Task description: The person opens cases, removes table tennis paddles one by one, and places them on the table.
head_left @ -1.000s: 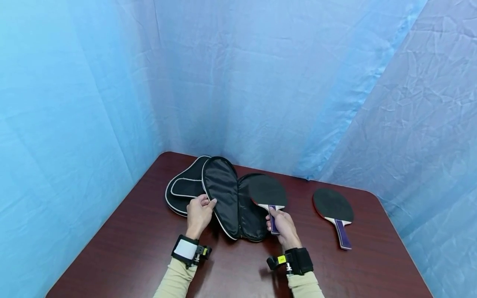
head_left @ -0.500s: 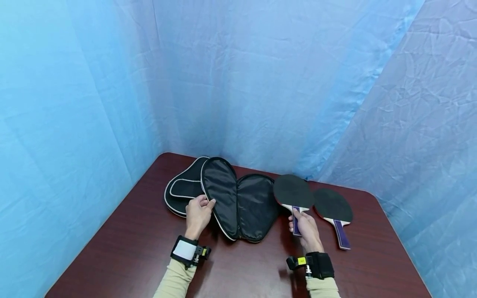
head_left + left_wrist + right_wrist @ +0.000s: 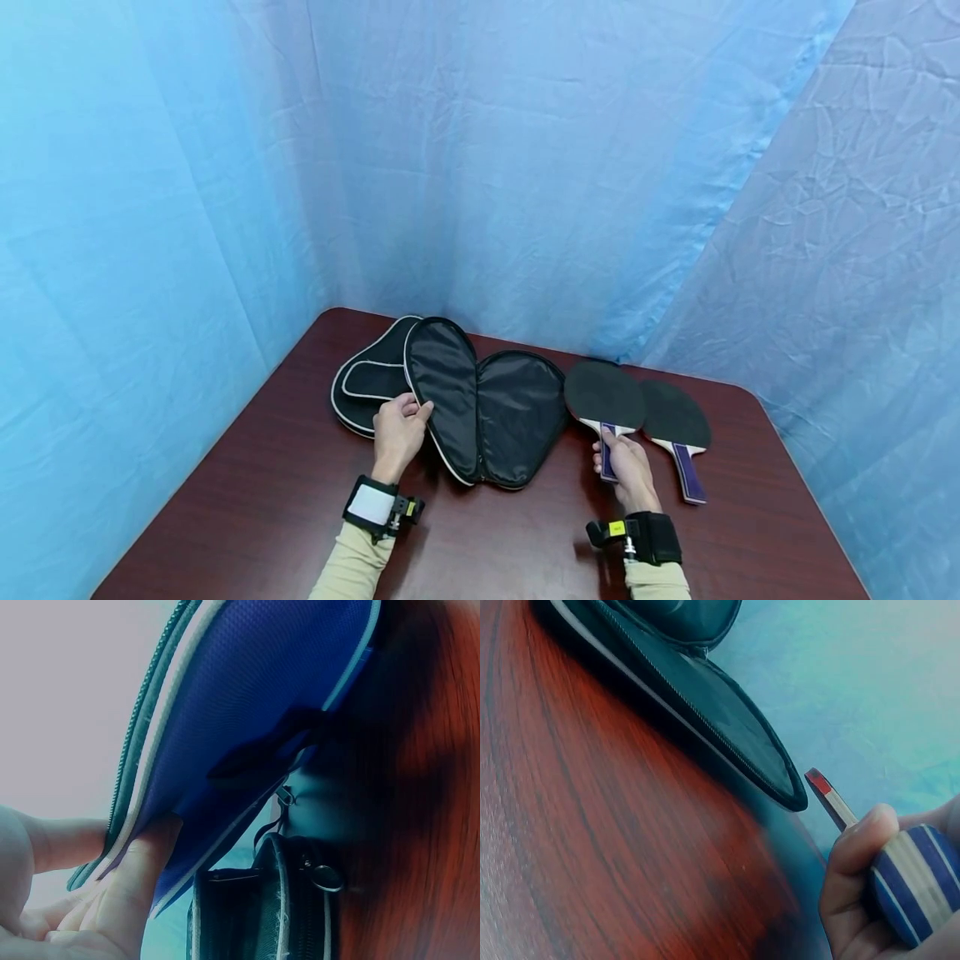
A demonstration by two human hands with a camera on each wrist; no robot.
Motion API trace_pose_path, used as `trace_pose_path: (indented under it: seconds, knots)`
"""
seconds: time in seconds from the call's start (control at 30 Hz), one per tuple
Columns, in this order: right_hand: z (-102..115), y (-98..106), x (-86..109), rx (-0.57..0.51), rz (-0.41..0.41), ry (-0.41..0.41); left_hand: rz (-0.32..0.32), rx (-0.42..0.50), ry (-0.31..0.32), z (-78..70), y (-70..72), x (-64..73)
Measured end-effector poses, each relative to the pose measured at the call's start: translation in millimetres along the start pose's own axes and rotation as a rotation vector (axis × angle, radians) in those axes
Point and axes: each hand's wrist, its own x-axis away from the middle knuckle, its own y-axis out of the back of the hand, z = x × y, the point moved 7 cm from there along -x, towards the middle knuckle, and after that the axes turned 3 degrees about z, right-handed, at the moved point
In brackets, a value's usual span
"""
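A black zip paddle case (image 3: 519,417) lies unfolded on the table, its lining showing. My left hand (image 3: 399,433) pinches the white-piped edge of its left flap, holding that flap raised; the left wrist view shows the flap's blue outer side (image 3: 247,697) and zip. In my right hand (image 3: 628,468) is a table tennis paddle (image 3: 604,393), gripped by its purple and white handle (image 3: 915,877), just right of the case. A second paddle (image 3: 677,414) lies beyond it on the right, its left edge partly covered by the held one.
Another black case (image 3: 365,392) with white piping lies at the left, partly under the raised flap. The dark red wooden table (image 3: 300,517) has blue cloth (image 3: 480,167) hanging behind and along its sides.
My right hand has carried the paddle rightward, off the case's right half and over beside the second paddle. The left hand keeps its pinch on the flap.
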Motion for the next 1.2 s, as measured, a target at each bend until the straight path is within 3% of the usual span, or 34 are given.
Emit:
trace_pose_path:
  seconds: [0.9, 1.2]
  knots:
    - [-11, -10, -8.6, 0.011, 0.061, -0.022, 0.007, 0.01, -0.003, -2.4, 5.2, 1.2]
    - [-15, -6, -10.7, -0.043, 0.084, -0.038, 0.003, 0.011, 0.001, -2.8, 6.2, 0.5]
